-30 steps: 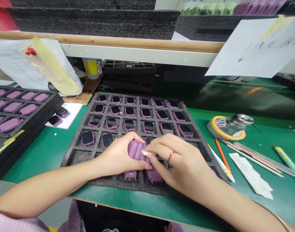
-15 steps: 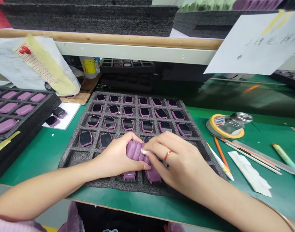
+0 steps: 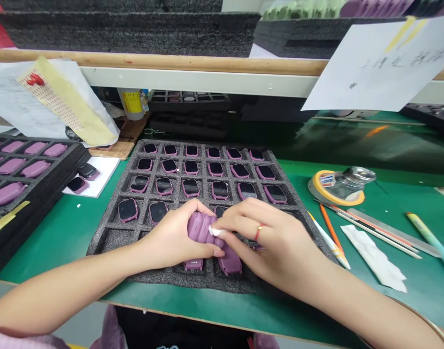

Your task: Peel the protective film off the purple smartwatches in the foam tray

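My left hand (image 3: 171,235) is closed round a stack of purple smartwatch cases (image 3: 199,228), held on edge above the front of a dark foam tray (image 3: 109,220). My right hand (image 3: 258,232) pinches a small white wad of tissue (image 3: 215,231) against the right side of that stack. Below the hands, two more purple watch cases lie in the tray's front row, one at the left (image 3: 193,264) and a larger-looking one (image 3: 230,261) beside it. Purple smartwatches with black screens (image 3: 190,187) sit face up in the rows behind. My palms hide some tray pockets.
A second foam tray of purple cases (image 3: 35,169) stands at the left, near two watches (image 3: 77,184) on a white pad. On the right lie a tape roll (image 3: 316,186) with a glass bottle (image 3: 347,184), pens, sticks and folded tissue (image 3: 374,257). A shelf (image 3: 193,77) crosses above.
The right hand and the white wad have shifted slightly left along the stack, showing more of the wad. The left hand keeps its hold. The whole view has moved a little.
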Demonstrator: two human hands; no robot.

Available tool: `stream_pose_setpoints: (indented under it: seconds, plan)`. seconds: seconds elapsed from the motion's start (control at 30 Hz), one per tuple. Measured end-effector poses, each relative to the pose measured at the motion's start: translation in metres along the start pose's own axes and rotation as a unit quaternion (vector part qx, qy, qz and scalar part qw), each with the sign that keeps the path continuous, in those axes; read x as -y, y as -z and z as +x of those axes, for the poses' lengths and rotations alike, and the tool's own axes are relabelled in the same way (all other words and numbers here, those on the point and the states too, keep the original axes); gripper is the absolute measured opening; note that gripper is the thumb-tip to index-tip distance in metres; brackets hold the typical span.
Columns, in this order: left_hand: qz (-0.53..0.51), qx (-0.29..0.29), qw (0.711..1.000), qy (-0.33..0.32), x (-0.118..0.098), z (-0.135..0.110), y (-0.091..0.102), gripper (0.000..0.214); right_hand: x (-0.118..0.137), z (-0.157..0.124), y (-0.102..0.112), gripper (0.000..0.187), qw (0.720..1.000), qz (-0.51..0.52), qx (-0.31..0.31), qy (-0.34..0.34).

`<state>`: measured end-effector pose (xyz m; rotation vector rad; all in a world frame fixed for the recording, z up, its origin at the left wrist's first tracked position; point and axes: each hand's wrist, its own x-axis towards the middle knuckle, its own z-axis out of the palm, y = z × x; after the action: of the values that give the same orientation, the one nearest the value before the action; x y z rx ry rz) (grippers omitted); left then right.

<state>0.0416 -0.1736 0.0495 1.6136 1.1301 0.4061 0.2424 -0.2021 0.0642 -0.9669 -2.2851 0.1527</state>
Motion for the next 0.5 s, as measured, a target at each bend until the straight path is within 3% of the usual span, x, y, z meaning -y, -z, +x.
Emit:
stream_pose_setpoints:
  seconds: [0.17,0.33,0.5]
  plan:
    - [0.003,0.005,1.000,-0.016,0.000,0.000,0.002,0.049,-0.006,-0.001,0.016,0.015,0.997,0.014,-0.060,-0.036]
    - [-0.002,0.012,1.000,-0.016,0.000,0.000,0.002,0.048,-0.001,-0.005,0.007,0.013,0.999,0.043,-0.003,-0.033]
    - [-0.004,0.002,1.000,-0.023,-0.001,-0.001,0.001,0.044,0.005,-0.007,-0.011,0.012,1.000,-0.018,0.015,0.015]
